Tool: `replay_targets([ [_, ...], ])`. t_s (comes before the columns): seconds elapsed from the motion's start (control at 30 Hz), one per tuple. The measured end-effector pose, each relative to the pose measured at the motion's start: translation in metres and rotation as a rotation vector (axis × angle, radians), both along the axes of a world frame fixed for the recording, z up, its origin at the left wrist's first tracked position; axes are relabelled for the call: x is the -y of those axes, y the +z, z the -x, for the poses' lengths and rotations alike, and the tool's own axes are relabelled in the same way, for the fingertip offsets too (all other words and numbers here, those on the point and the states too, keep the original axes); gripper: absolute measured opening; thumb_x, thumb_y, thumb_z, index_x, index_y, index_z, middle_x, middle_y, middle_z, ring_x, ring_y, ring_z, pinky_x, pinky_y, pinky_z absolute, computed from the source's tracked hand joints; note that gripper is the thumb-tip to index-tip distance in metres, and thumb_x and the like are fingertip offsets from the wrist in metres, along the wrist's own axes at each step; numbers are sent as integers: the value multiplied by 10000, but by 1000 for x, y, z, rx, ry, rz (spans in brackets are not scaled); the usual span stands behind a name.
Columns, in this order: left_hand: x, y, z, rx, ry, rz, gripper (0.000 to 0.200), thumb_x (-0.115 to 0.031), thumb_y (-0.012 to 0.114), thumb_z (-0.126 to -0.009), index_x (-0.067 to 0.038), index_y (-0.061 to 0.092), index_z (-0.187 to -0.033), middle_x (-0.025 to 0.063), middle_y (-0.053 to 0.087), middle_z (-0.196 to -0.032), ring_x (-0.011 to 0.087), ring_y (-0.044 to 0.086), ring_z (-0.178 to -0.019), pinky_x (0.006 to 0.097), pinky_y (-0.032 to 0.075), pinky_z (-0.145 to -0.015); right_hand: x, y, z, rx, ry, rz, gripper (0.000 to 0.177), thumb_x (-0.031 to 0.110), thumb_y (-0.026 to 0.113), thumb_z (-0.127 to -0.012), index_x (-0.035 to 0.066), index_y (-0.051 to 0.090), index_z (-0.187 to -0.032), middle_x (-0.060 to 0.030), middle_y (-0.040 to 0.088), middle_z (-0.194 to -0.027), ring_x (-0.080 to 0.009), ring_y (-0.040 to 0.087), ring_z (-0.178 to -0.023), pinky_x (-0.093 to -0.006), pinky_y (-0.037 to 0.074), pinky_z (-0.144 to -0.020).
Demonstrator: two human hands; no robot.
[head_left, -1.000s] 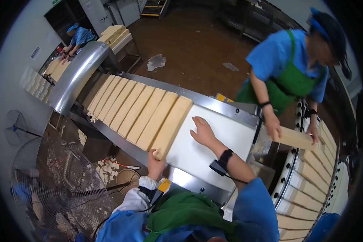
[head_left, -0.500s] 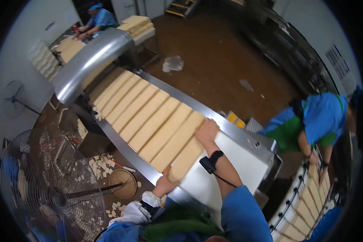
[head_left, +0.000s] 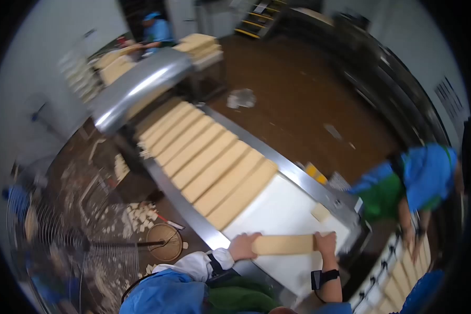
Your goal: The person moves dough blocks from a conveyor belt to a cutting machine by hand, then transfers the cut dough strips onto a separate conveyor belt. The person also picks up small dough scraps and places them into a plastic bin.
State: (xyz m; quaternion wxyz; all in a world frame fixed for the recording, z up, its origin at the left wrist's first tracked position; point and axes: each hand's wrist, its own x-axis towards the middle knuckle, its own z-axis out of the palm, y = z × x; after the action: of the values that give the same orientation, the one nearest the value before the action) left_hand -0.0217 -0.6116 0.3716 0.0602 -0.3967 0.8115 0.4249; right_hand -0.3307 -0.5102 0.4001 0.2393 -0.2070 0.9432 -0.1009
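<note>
A long cream-coloured slab (head_left: 285, 245) is held level between my two hands over the white surface (head_left: 293, 209) at the end of the conveyor. My left hand (head_left: 244, 246) grips its left end, and my right hand (head_left: 325, 243) grips its right end. Further up the belt, a row of several similar slabs (head_left: 214, 162) lies side by side, the nearest one just above my left hand. A small pale piece (head_left: 320, 212) rests on the white surface above my right hand.
A metal hood (head_left: 143, 86) arches over the belt's far end. At right, a co-worker (head_left: 421, 175) reaches to another line of slabs (head_left: 403, 275). Another person (head_left: 158, 32) works at back left. A fan (head_left: 83, 243) and a round-topped stool or lid (head_left: 164, 242) are at lower left.
My hands have moved right and toward me, carrying one slab off the row's near end. It has turned from slanted to level. The view has shifted too.
</note>
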Motion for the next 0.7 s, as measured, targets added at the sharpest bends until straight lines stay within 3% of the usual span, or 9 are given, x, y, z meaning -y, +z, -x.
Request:
replay_targets([
  [0.03,-1,0,5,41,-50,38,817,-341,756,-598,-245,450,-1350,248,614,-1003,436,601,-925,495,507,-828,-34,-7,4,142,-41,178,793,472,805,-651,-54,542,-1183,-207,625,-1111,-349,543,-1155,-429,423,-1003],
  [0.17,-5,-23,17,21,-50,112,873,-237,802,-558,-198,421,-1342,170,651,-1036,416,585,-1002,502,508,-845,-96,-9,-23,-97,440,215,1130,427,920,-440,93,403,-1387,-161,608,-1188,-381,527,-1156,-473,408,-1007],
  [0.2,-6,-16,24,90,-63,152,796,-222,796,-579,-191,458,-1299,169,646,-1054,414,584,-1001,491,506,-847,-100,-2,-38,-171,493,87,993,394,884,-514,176,435,-1373,-175,590,-1195,-396,536,-1128,-509,443,-955],
  [0.27,-11,-16,33,-76,-34,186,667,-249,807,-618,-143,526,-1213,170,646,-1047,404,591,-974,485,500,-842,-104,-1,-58,-261,242,54,613,286,728,-721,213,521,-1294,-246,558,-1145,-404,566,-1036,-492,512,-829],
  [0.3,-11,-16,38,-73,-92,199,669,-277,826,-617,-133,533,-1201,166,650,-1024,398,604,-953,483,504,-825,-117,2,-62,-345,227,188,560,243,723,-716,212,563,-1252,-251,550,-1067,-407,568,-979,-481,503,-803],
  [0.37,-24,-2,57,-96,-192,181,670,-271,840,-602,-133,536,-1183,170,633,-1021,387,590,-953,469,504,-807,-152,-22,-63,-385,71,282,561,202,722,-702,223,576,-1244,-238,534,-1003,-405,559,-947,-474,489,-780],
  [0.53,-117,48,133,-412,-458,225,641,-156,813,-575,-100,527,-1146,151,620,-1025,380,566,-919,455,483,-797,-289,54,-64,-516,-239,214,550,147,709,-695,192,588,-1230,-243,523,-1005,-419,527,-956,-487,462,-790],
  [0.63,-197,90,172,-469,-670,124,682,-125,817,-547,-87,524,-1161,152,614,-1040,353,567,-965,432,482,-837,-399,100,-57,-455,-372,229,599,150,758,-653,207,584,-1223,-245,536,-1001,-431,528,-978,-490,462,-813],
  [0.7,-246,106,184,-428,-822,-179,764,-165,818,-570,-121,485,-1256,174,587,-1078,372,526,-1042,439,470,-885,-472,120,-58,-444,-403,164,606,130,782,-610,213,600,-1182,-208,543,-981,-390,534,-977,-435,474,-816],
])
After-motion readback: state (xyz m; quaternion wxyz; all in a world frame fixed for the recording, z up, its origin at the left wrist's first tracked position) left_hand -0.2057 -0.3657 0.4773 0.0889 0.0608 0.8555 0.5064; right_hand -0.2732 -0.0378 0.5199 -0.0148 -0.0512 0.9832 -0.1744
